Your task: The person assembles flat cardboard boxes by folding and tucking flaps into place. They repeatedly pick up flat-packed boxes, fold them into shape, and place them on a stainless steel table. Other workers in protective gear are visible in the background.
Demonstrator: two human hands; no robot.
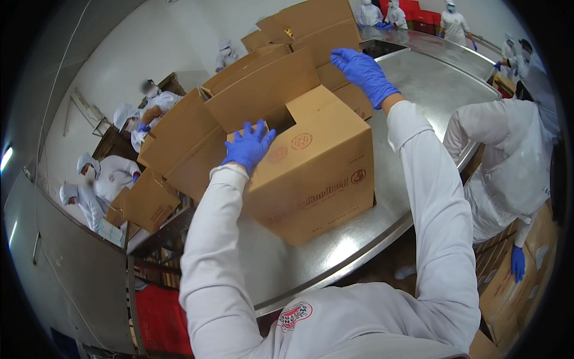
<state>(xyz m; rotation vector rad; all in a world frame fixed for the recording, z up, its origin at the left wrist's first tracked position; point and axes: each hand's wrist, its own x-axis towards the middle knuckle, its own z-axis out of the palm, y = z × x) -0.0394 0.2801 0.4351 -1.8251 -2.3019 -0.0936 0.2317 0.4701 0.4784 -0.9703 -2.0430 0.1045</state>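
A brown cardboard box with dark red print stands on the metal table in front of me. One far flap of it stands up, and a dark gap shows between the folded top panels. My left hand, in a blue glove, lies with spread fingers on the box's top left edge. Raised over the far right corner is my right hand, also blue-gloved, its fingers stretched out to the left and slightly bent. It is near the raised cardboard behind the box, and nothing shows in its grasp.
More open cardboard boxes crowd the left and far side. The shiny metal table curves away to the right. Beside me on the right, a co-worker in white reaches down to boxes. Several people stand farther off.
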